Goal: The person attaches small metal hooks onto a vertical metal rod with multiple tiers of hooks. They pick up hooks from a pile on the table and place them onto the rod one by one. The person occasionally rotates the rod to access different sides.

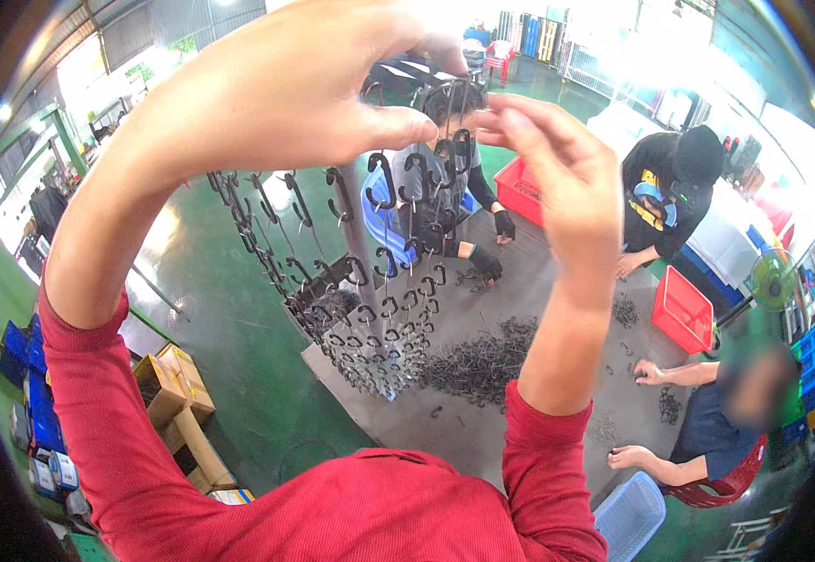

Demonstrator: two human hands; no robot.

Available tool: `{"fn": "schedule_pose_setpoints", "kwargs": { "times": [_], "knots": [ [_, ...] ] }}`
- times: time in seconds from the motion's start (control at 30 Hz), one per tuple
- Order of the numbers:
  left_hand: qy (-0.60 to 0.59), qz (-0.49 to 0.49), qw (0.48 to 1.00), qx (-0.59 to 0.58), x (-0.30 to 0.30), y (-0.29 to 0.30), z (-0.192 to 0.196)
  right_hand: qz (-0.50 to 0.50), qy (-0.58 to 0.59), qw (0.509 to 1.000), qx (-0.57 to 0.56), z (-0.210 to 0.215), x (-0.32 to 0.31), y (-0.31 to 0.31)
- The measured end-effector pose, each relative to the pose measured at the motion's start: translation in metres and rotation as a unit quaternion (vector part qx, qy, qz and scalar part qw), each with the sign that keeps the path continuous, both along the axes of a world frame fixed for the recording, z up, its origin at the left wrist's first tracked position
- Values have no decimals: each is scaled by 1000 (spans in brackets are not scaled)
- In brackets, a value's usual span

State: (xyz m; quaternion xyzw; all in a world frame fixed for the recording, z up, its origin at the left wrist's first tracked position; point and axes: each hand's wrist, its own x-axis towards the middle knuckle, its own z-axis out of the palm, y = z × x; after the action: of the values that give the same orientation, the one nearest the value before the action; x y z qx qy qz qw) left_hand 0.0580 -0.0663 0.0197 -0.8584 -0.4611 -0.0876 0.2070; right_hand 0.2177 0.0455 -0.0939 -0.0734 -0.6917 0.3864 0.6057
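Note:
Both my arms, in red sleeves, are raised to a hanging rack of black hook-shaped parts (381, 181), which dangle in rows on thin wires. My left hand (360, 89) arches over the upper row, its thumb and fingers apart with a gap between them. On the other side, my right hand (562, 159) has its fingertips drawn together beside a black hook (463, 145) at the row's right end. Whatever those fingertips pinch, if anything, is too small to make out. Below the rack, a heap of dark hooks (487, 361) lies on the grey table (454, 440).
Around the table are a person in black gloves (487, 262), a person in a black cap (674, 192) and a seated person (716, 421). Red bins (683, 309), a light blue basket (630, 515) and a green fan (772, 279) stand rightward. Cardboard boxes (178, 384) sit lower left.

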Motion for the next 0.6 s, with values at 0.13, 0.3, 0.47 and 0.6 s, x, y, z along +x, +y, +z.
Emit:
{"fn": "schedule_pose_setpoints", "kwargs": {
  "times": [0.13,0.3,0.47,0.6],
  "knots": [
    [34,-64,997,0,-9,-2,4,117,10,993,-16,3,-21,2],
    [21,-81,996,-12,-15,-3,3,47,100,993,-32,-4,-10,4],
    [7,-50,999,18,-19,-4,-6,-199,33,977,-75,-16,52,46],
    [-44,-38,998,13,2,-13,-4,-551,-259,792,47,-13,65,43]
  ]
}}
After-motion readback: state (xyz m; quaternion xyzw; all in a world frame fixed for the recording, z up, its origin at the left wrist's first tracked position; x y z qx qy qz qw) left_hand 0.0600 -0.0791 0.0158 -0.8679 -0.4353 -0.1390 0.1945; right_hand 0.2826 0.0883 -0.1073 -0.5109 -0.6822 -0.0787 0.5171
